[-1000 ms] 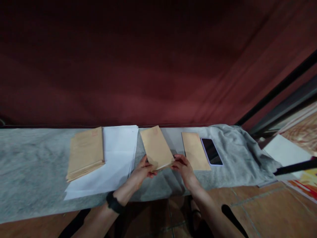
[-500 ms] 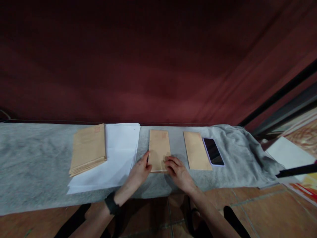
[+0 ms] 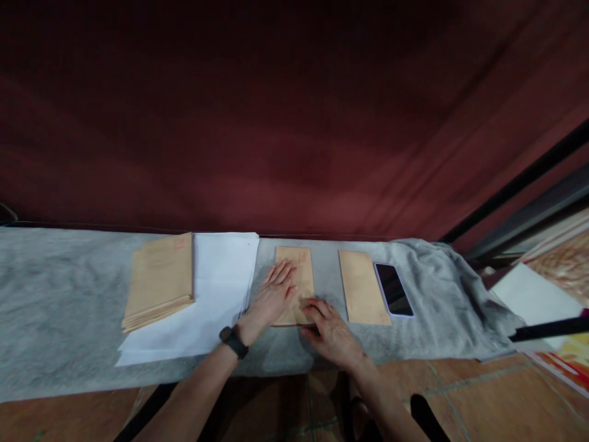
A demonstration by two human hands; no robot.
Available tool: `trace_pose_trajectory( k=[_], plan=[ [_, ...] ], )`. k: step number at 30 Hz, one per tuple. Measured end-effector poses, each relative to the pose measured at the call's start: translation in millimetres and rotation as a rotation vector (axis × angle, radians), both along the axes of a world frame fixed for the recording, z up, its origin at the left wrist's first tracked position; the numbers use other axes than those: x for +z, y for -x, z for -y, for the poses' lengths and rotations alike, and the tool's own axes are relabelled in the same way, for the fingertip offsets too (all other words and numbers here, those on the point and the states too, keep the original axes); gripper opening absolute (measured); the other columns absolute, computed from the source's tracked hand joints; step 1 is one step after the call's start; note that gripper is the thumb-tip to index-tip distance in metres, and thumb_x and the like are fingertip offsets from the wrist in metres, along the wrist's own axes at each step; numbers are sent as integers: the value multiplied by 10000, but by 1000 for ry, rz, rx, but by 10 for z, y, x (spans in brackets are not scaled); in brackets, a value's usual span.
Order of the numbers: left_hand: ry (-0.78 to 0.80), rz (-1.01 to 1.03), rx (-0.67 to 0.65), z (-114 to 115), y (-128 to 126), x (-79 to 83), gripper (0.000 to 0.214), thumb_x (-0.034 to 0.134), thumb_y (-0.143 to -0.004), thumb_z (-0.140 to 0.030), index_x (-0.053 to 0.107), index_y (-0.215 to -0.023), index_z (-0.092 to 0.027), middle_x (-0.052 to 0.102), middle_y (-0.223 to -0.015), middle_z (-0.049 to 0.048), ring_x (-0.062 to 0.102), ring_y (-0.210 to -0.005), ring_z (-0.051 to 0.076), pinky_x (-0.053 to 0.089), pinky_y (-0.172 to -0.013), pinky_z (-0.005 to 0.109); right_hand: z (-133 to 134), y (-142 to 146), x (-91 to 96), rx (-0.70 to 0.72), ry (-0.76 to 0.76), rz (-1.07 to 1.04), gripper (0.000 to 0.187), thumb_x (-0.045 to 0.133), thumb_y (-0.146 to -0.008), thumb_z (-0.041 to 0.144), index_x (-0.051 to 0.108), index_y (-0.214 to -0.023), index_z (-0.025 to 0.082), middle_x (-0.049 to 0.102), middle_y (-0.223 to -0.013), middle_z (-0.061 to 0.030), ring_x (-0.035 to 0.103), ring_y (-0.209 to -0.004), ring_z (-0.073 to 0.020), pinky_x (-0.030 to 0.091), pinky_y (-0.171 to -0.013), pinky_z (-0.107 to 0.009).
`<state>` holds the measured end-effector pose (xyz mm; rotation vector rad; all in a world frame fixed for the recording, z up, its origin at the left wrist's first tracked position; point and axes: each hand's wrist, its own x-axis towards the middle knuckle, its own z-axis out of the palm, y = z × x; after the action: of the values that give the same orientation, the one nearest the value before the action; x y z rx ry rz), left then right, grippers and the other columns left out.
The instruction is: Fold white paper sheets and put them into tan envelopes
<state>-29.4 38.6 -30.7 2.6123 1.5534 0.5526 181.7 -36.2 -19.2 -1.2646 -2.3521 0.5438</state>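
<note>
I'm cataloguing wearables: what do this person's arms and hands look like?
Both the left hand and right hand are gloveless, and no sleeves show on the forearms. A dark, black-banded wristwatch circles the left wrist; the right wrist is bare.

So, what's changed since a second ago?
The middle envelope, earlier tilted in both hands, now lies flat on the grey cloth. The left hand let go of its edge and spread over its top; the right hand remains at its near right part. The envelope stack, white sheets, rightmost envelope and smartphone stayed put.
</note>
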Motion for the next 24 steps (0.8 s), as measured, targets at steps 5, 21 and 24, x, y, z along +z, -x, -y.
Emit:
trace_pose_trajectory(
  k=[5,21,24],
  plan=[
    [1,-43,19,-245,-163,-22,549,341,-1028,-345,385,-1528,-122,385,-1604,108,304,-1506,234,225,-1244,452,-23,61,-37,-41,-32,27,476,671,-832,167,546,-1284,248,574,-1280,-85,547,-1185,-265,469,-1014,-476],
    [80,-38,-119,-257,-296,-188,542,331,-1021,-293,374,-1535,-125,349,-1618,114,269,-1518,207,175,-1249,423,-63,81,59,-44,2,-25,246,649,-869,219,609,-1109,250,614,-1195,-72,575,-1096,-260,477,-980,-460],
    [86,-46,-158,-187,-271,-175,546,340,-1026,-308,354,-1543,-132,343,-1623,109,249,-1525,199,171,-1251,417,-89,62,88,-32,9,-34,221,615,-888,185,623,-1099,252,621,-1183,-65,585,-1101,-246,488,-989,-440]
  ],
)
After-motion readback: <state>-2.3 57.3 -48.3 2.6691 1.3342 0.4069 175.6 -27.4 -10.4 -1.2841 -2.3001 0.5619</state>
